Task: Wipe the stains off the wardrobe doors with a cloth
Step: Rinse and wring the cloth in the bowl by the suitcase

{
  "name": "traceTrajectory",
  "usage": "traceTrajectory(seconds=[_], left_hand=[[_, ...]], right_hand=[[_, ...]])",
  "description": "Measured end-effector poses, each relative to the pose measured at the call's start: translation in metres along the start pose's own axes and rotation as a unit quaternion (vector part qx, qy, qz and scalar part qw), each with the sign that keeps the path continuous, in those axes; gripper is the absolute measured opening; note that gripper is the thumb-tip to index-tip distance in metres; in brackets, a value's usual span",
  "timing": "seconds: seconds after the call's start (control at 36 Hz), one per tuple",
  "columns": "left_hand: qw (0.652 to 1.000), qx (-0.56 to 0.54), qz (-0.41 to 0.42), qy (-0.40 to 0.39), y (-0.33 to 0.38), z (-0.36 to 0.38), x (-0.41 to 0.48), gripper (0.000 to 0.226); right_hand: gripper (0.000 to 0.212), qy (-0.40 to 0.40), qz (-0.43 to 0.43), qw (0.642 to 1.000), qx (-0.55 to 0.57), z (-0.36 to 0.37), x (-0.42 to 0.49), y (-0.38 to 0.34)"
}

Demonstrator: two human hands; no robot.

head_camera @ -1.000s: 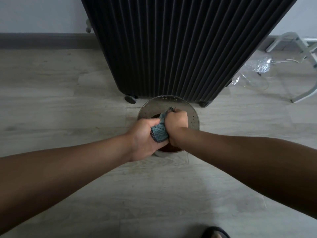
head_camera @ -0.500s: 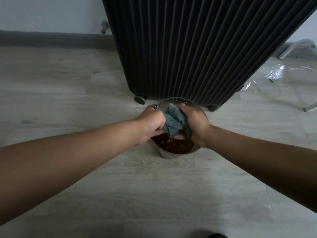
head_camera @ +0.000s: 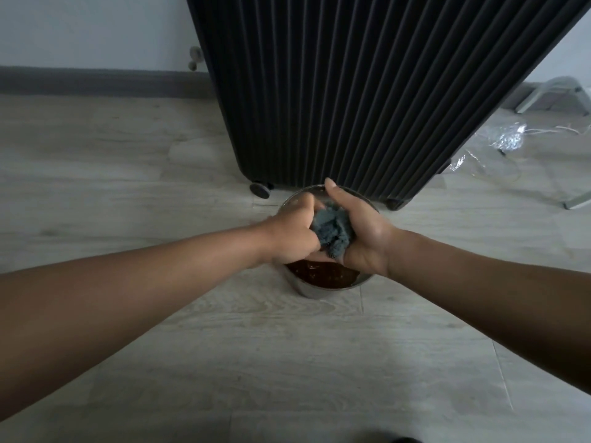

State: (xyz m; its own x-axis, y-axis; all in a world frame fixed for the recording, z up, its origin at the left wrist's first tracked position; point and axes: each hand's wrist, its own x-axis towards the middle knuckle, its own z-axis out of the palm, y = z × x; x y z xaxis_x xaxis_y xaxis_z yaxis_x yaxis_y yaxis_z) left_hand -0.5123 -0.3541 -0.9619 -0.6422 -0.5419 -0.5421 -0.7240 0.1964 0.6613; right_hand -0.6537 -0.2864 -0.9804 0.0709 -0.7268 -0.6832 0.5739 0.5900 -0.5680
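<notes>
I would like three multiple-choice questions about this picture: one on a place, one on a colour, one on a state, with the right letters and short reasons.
1. Where does the metal bowl stand?
A) on a table
B) on the floor before the black suitcase
C) on the suitcase

2. What colour is the cloth?
A) red
B) blue-grey
C) yellow

3. How is the cloth held?
A) flat on the floor
B) by one hand
C) bunched between both hands

Key: 1 B, it stands on the floor; 2 B, the fabric shows blue-grey; 3 C, left hand and right hand grip it above the dark liquid.
</notes>
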Motion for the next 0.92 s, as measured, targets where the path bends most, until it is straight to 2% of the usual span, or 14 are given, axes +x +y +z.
traceTrajectory(seconds=[0.08,0.11,0.19,0.25,0.33,0.39,0.5,0.58,0.67,0.75,0.83,0.86,0.92], left_hand=[[0.998,-0.042,0.025,-0.041,0.000,0.003,-0.004,0.093],[0.996,-0.061,0.038,-0.055,0.000,0.001,-0.006,0.094],[0.991,-0.104,0.062,-0.048,-0.003,-0.006,-0.006,0.076],[0.990,-0.103,0.074,-0.058,-0.003,-0.005,-0.008,0.071],[0.987,-0.049,0.124,-0.089,0.000,0.005,-0.011,0.073],[0.983,0.015,0.161,-0.083,0.001,0.011,-0.012,0.075],[0.977,0.092,0.163,-0.105,-0.008,0.021,-0.011,0.092],[0.973,0.107,0.165,-0.125,-0.013,0.029,-0.013,0.099],[0.970,0.118,0.171,-0.125,-0.015,0.031,-0.016,0.102],[0.952,0.222,0.187,-0.099,-0.014,0.029,-0.016,0.096],[0.898,0.348,0.268,-0.013,-0.011,0.020,-0.011,0.075],[0.884,0.348,0.311,0.023,-0.013,0.017,-0.008,0.067],[0.877,0.312,0.355,0.092,-0.018,0.010,-0.002,0.049]], right_hand=[[0.059,0.015,-0.034,0.999,0.025,0.006,0.000,0.002],[0.060,0.024,-0.037,0.998,0.035,0.006,0.001,0.003],[0.060,0.048,-0.023,0.997,0.064,0.001,0.001,0.004],[0.063,0.078,-0.008,0.993,0.092,-0.005,0.002,0.003],[0.067,0.106,0.003,0.989,0.103,-0.010,0.005,0.001],[0.065,0.140,0.018,0.986,0.086,-0.009,0.008,0.001],[0.072,0.186,0.037,0.979,0.080,-0.005,0.014,0.001],[0.062,0.186,0.029,0.979,0.083,-0.004,0.013,0.003],[0.053,0.152,0.009,0.982,0.112,-0.005,0.012,0.004],[0.045,0.147,-0.017,0.981,0.125,-0.004,0.011,0.005],[0.021,0.193,-0.036,0.978,0.072,-0.006,0.015,0.008],[0.016,0.215,-0.041,0.974,0.056,-0.007,0.017,0.009],[0.020,0.241,-0.051,0.968,0.045,-0.013,0.021,0.008]])
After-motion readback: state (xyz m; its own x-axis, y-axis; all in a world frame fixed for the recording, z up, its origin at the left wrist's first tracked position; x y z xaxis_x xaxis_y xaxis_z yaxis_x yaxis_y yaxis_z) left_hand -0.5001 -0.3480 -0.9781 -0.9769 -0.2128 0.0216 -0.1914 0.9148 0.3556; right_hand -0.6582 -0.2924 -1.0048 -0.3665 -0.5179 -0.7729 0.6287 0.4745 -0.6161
